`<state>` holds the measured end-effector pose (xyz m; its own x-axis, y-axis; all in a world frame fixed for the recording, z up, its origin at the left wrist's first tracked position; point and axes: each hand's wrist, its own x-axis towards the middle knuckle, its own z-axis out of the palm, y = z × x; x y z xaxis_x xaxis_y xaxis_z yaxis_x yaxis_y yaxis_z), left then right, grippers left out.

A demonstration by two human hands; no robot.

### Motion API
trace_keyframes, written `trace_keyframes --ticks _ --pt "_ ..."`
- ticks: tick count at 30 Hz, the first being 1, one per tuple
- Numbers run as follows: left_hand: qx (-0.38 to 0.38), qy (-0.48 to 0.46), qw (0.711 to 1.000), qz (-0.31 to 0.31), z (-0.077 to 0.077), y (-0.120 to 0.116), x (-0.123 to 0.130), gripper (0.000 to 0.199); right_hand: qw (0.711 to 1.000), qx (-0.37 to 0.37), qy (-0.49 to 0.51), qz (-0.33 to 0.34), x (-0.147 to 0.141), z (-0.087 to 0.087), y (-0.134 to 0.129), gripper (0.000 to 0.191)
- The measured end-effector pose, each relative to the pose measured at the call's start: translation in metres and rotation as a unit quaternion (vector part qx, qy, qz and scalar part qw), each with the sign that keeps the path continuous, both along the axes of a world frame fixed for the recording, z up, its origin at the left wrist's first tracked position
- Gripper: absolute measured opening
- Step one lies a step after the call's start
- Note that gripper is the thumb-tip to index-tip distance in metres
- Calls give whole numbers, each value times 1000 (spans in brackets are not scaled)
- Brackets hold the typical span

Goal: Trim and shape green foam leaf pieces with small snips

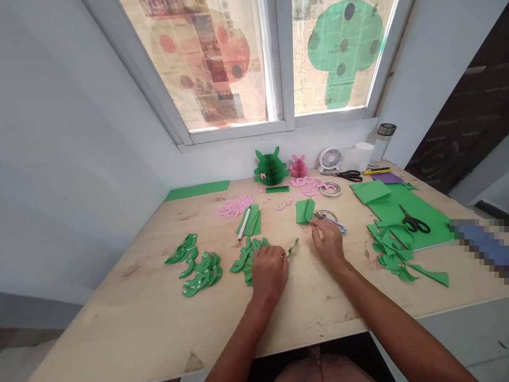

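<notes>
My left hand is closed, with a thin green paper strip poking out between its fingers. Partly beneath that hand lies a pile of curved green paper cutouts. My right hand has its fingers drawn together beside a roll of tape and a slim blue-ended tool; whatever is in its fingertips is too small to make out. Just beyond these fingers sit folded green paper pieces. Two further groups of green cutouts with pale marks lie to the left.
A white pen rests on green slips. Pink cutouts, a green paper figure and a pink one are farther back. Black scissors lie on green sheets at right, near scraps. A small fan stands by the wall.
</notes>
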<state>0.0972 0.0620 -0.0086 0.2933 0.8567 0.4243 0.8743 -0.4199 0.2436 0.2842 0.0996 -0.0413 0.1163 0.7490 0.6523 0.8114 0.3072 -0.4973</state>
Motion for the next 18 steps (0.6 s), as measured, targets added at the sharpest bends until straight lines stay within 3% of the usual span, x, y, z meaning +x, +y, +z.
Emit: trace_keyframes --ticks 2,7,13,18 --pt "-44 -13 998 -50 -3 -6 14 6 999 -2 23 -45 10 3 3 24" --pt "-101 -39 991 -76 -2 -7 32 10 987 -95 11 -132 34 13 9 25" --pt "-143 8 983 -112 6 9 63 12 951 -255 -109 -138 42 25 18 29" --pt "-145 64 980 -121 2 26 90 16 939 -264 -170 -139 38 20 20 27"
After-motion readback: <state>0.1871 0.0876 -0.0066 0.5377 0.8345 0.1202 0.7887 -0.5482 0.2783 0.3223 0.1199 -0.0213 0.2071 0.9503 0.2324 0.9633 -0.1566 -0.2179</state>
